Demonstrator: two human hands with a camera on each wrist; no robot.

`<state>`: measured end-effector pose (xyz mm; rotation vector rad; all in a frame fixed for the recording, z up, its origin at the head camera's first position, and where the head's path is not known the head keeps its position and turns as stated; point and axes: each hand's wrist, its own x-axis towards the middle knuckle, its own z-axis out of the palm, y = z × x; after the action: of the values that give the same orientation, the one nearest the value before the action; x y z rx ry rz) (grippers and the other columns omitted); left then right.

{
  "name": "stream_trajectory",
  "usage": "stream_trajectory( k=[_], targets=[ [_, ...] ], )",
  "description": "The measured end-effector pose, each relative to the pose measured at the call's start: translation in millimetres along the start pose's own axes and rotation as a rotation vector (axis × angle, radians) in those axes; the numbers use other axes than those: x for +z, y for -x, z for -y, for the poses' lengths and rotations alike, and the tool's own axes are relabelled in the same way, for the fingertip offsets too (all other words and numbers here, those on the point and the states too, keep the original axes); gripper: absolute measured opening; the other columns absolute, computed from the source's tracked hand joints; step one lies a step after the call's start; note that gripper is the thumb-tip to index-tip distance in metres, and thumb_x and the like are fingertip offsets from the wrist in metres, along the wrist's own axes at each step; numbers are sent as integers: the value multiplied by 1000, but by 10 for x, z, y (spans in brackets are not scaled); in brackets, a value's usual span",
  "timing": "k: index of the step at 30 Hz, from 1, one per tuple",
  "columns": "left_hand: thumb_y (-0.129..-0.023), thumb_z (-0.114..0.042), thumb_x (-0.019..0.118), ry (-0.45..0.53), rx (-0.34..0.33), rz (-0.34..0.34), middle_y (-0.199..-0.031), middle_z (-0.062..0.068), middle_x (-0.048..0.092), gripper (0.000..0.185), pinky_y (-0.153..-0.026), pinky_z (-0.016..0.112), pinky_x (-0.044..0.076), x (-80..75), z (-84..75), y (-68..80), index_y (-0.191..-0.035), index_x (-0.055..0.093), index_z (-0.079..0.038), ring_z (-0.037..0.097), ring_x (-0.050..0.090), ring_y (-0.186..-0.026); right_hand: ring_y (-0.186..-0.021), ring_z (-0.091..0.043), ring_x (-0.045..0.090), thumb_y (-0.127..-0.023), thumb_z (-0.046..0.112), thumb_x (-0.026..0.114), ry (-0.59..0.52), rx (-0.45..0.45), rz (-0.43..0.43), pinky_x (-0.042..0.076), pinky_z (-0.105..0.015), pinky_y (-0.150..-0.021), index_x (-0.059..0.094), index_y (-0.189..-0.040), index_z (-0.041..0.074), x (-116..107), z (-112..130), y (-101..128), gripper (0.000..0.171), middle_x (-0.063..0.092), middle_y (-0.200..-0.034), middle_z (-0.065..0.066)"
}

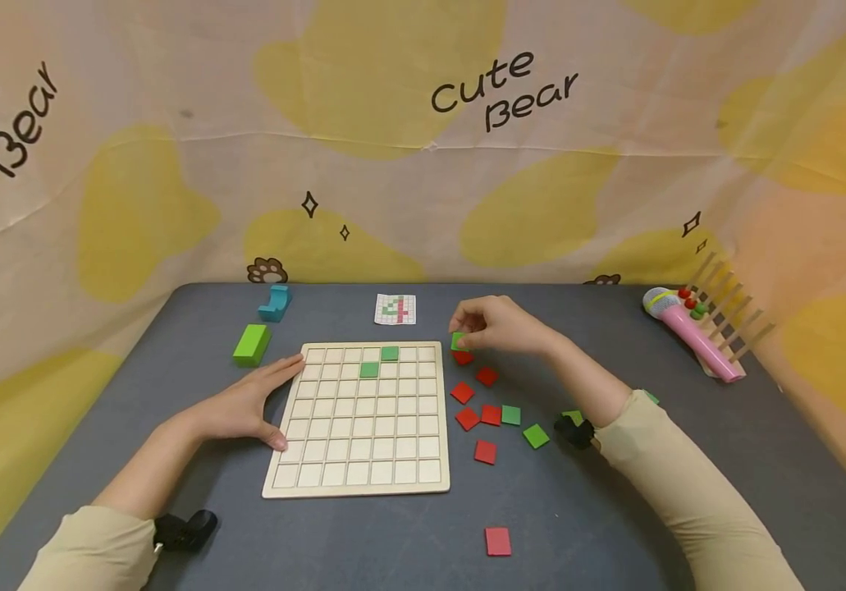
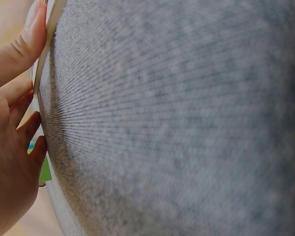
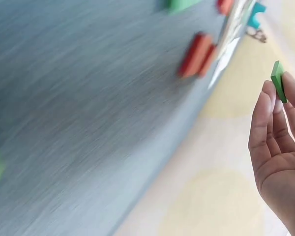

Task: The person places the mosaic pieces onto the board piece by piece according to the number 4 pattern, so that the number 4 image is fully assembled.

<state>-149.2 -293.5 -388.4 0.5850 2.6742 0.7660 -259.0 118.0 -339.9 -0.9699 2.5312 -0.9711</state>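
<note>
A pale wooden grid board [image 1: 352, 428] lies on the dark table, with one green tile [image 1: 390, 354] in its far row and another green tile [image 1: 368, 370] in the row below. My left hand [image 1: 241, 406] rests at the board's left edge, thumb and fingers spread along it. Past the far right corner, my right hand [image 1: 504, 324] pinches a green square tile [image 3: 278, 81] between thumb and fingertips, above the table. A red tile [image 1: 463, 358] lies just under that hand. Several loose red tiles [image 1: 468, 419] and green tiles [image 1: 537, 436] lie right of the board.
A small pattern card [image 1: 395, 309] lies behind the board. At the far left are a green block [image 1: 252, 345] and a blue curved block [image 1: 275, 304]. A pink toy microphone [image 1: 699, 341] with wooden sticks sits far right. One red tile [image 1: 498, 542] lies near the front.
</note>
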Motion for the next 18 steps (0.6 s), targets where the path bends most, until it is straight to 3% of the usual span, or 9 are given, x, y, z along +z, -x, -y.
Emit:
stream_trajectory(
  k=[12, 18],
  targets=[
    [-59, -46, 90, -4, -2, 2, -164, 24, 18, 125, -110, 72, 23, 2, 8, -13, -155, 25, 1, 51, 20, -147, -82, -15, 63, -87, 16, 73, -58, -44, 39, 52, -27, -75, 71, -98, 17, 286, 366, -407, 11, 70, -87, 0],
    [-59, -46, 90, -6, -3, 2, -164, 25, 18, 126, -110, 73, 22, 1, 11, -10, -155, 24, 2, 52, 19, -148, -82, -11, 61, -87, 13, 73, -32, -96, 79, 51, -23, -78, 72, -99, 15, 473, 471, -548, 12, 67, -88, 0]
  ],
)
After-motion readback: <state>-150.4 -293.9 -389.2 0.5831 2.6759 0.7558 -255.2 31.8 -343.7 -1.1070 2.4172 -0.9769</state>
